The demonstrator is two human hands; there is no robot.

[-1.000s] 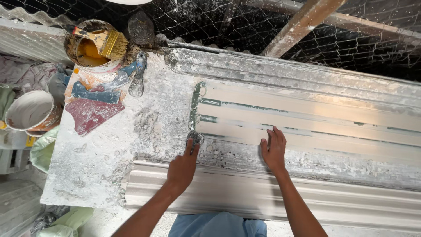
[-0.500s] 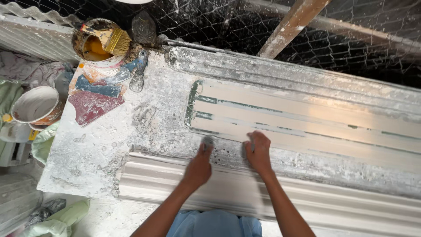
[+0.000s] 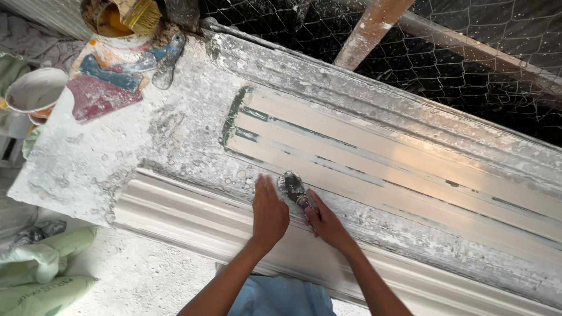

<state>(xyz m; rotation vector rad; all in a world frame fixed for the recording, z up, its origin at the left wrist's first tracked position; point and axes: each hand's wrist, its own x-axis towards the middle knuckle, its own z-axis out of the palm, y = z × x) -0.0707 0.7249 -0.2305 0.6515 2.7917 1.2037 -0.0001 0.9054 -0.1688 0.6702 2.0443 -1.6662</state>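
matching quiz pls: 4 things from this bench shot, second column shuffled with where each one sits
Things:
1. small trowel
2. paint brush
3. white bowl
4. green sacks

Places:
A. lower left, on the ground
B. held by the right hand, beside the left hand, at the near edge of the wet plaster mould
C. far left, off the end of the bench
D. standing in the tin at the top left

Pairs: 1-B, 2-D, 3-C, 4-A

likely a plaster workshop: caked workbench (image 3: 117,158), moulding (image 3: 193,216), wire mesh (image 3: 480,52).
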